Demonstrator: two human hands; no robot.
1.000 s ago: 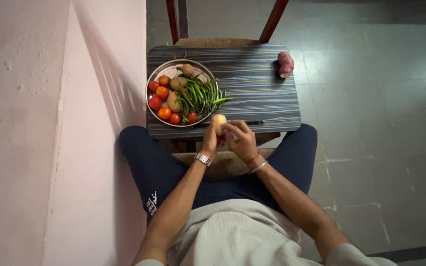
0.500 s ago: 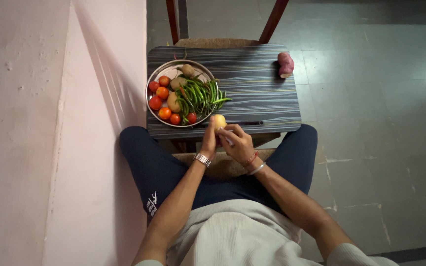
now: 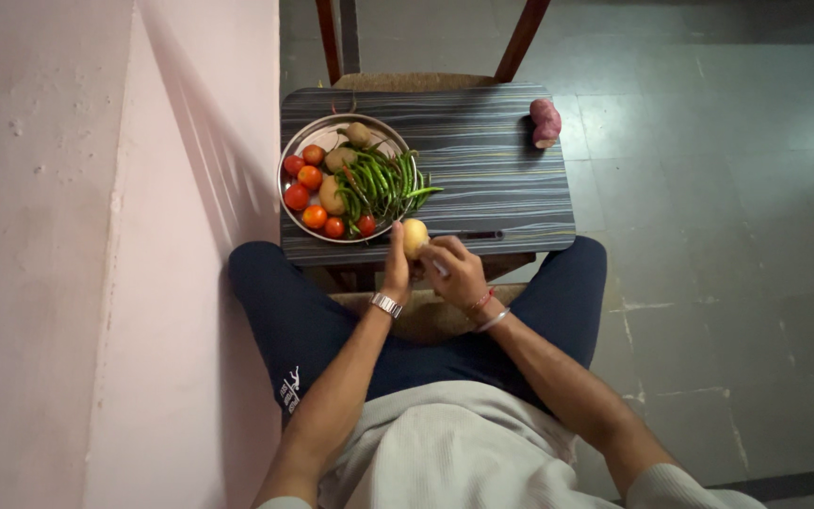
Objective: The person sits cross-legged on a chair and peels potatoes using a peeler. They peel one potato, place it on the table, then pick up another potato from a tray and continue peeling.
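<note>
The left hand (image 3: 396,269) cups a pale potato (image 3: 415,237) at the striped table's (image 3: 501,160) six o'clock edge; the right hand (image 3: 456,273) is closed on a small tool against it. Firm, probably slick where peeled: best gripped round its ends. The steel plate (image 3: 286,165) of vegetables sits at ten o'clock.

plate (image 3: 286,160) on my table (image 3: 492,179), far-left, tomatoes (image 3: 305,193) at its left, beans (image 3: 383,184) at its right | sweet potato (image 3: 545,123) far-right corner of table | potato (image 3: 415,237) at near edge between my left hand (image 3: 396,269) and right hand (image 3: 459,273)
</note>
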